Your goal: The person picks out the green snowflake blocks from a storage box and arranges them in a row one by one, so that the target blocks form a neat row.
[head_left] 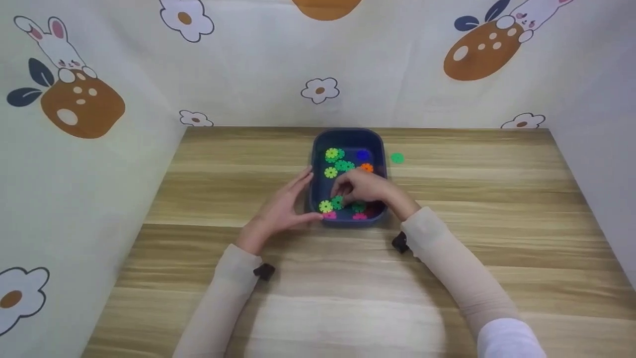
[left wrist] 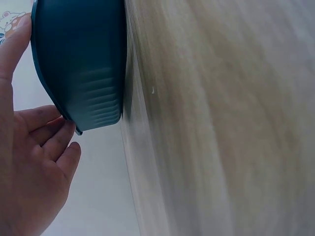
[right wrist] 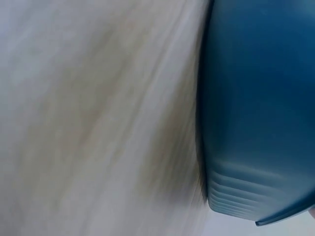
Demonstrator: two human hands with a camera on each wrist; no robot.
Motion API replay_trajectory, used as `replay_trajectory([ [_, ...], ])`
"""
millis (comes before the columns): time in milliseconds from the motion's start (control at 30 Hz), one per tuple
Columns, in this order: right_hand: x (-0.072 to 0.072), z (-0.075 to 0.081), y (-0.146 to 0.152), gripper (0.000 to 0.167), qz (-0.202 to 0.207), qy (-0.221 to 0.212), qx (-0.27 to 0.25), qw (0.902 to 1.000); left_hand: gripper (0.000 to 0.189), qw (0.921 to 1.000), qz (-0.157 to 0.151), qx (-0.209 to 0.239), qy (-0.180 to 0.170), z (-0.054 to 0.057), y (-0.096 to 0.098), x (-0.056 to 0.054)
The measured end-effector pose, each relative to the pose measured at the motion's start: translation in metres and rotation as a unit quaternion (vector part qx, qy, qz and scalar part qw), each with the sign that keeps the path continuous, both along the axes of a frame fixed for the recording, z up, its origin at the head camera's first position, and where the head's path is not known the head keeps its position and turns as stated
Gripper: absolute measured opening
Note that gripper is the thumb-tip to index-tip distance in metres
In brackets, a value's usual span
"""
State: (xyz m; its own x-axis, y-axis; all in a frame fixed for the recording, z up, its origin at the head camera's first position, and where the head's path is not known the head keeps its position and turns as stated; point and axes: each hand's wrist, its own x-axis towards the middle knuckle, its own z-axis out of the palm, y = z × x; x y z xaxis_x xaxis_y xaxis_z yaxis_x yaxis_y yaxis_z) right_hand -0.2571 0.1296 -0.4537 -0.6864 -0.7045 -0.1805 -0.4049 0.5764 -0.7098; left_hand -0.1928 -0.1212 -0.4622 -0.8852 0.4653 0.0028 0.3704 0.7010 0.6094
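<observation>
A dark blue plastic bin (head_left: pixel 348 223) stands on the table with several notched plastic discs inside: yellow-green (head_left: pixel 331 172), green (head_left: pixel 341 165), orange (head_left: pixel 366 167), blue (head_left: pixel 362 155) and pink (head_left: pixel 359 216). My left hand (head_left: pixel 280 206) rests against the bin's left side, fingers extended along the rim and thumb at the near corner. In the left wrist view, its fingertips touch the rim of the bin (left wrist: pixel 81 59). My right hand (head_left: pixel 365 186) reaches inside with bent fingers, beside a green disc (head_left: pixel 337 202). Whether it pinches a disc is hidden. The right wrist view shows mainly the bin's outer wall (right wrist: pixel 261 108).
One loose green disc (head_left: pixel 397 158) lies on the wood-grain table (head_left: pixel 238 174) right of the bin. A patterned cloth (head_left: pixel 258 64) with rabbits and flowers rises behind the table and along its left side. A pale wall borders the right.
</observation>
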Motion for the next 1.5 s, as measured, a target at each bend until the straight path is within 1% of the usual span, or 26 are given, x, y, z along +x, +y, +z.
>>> replay_trajectory([
  [200, -0.005, 0.001, -0.005, 0.017, 0.006, 0.000, -0.021, 0.9998, 0.099, 0.9999, 0.009, -0.009, -0.005, 0.003, -0.005, -0.002],
  [267, -0.006, 0.000, -0.005, 0.018, 0.007, -0.002, -0.024, 0.9997, 0.099, 0.9999, 0.006, -0.013, -0.008, 0.003, -0.006, -0.002],
  [533, -0.005, -0.002, -0.006, 0.019, 0.006, -0.016, -0.037, 0.9992, 0.100, 0.9995, 0.013, -0.026, -0.009, 0.003, -0.007, 0.000],
  [667, -0.004, 0.000, -0.005, 0.020, 0.004, -0.002, -0.045, 0.9990, 0.101, 0.9996, 0.004, -0.027, 0.001, 0.005, -0.005, -0.001],
  [767, -0.004, 0.002, -0.003, 0.021, -0.008, 0.010, -0.054, 0.9984, 0.101, 0.9996, -0.002, -0.027, 0.007, 0.007, -0.003, -0.003],
  [933, -0.002, 0.005, 0.001, 0.019, -0.049, 0.021, -0.077, 0.9956, 0.101, 0.9995, -0.001, -0.033, 0.000, 0.010, -0.001, -0.004],
  [1067, 0.001, 0.006, 0.004, 0.019, -0.076, 0.015, -0.108, 0.9912, 0.102, 0.9993, 0.001, -0.036, -0.006, 0.010, 0.001, -0.002],
  [1233, 0.002, 0.007, 0.007, 0.020, -0.094, 0.005, -0.132, 0.9867, 0.102, 0.9992, 0.003, -0.037, -0.017, 0.009, 0.003, 0.000],
  [1500, -0.001, 0.020, 0.017, 0.022, -0.111, 0.001, -0.162, 0.9805, 0.102, 0.9992, 0.008, -0.031, -0.023, 0.009, 0.002, -0.001],
])
